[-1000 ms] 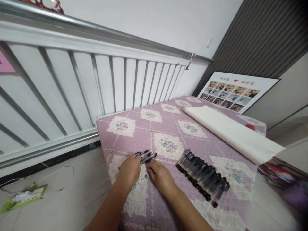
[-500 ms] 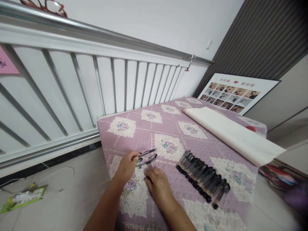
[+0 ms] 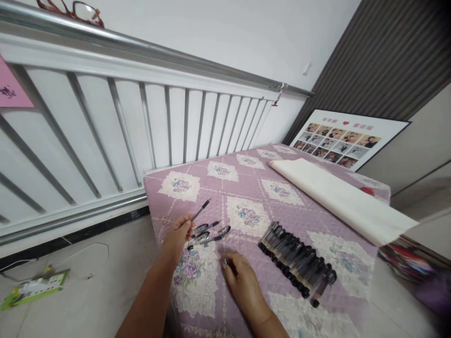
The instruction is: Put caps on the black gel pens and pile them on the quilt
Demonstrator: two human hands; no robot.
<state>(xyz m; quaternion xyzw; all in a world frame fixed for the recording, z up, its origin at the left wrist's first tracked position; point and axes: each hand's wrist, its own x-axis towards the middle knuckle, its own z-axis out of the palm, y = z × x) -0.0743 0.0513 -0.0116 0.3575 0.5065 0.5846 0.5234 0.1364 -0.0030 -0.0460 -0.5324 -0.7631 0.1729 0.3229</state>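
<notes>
My left hand (image 3: 180,230) pinches a black pen (image 3: 201,210) between thumb and fingers, its dark grip pointing up and away to the right. Just beside it, several loose pens and black caps (image 3: 208,238) lie on the purple floral cover (image 3: 246,164). My right hand (image 3: 243,279) rests on the cover to the right of them, fingers curled in. A small pale spot shows at its fingertips, too small to name. Further right, many capped black pens (image 3: 299,257) lie side by side in a slanting row.
A cream sheet (image 3: 338,199) lies folded across the cover's far right. Behind it leans a photo board (image 3: 347,134). A white radiator (image 3: 158,122) with a metal pipe runs along the wall, and glasses (image 3: 75,11) sit on top. A green-edged item (image 3: 38,291) is on the floor.
The pen in my left hand has tilted upward, and the hand has shifted slightly left, uncovering more of the loose pens and caps. My right hand has moved a little right, away from them.
</notes>
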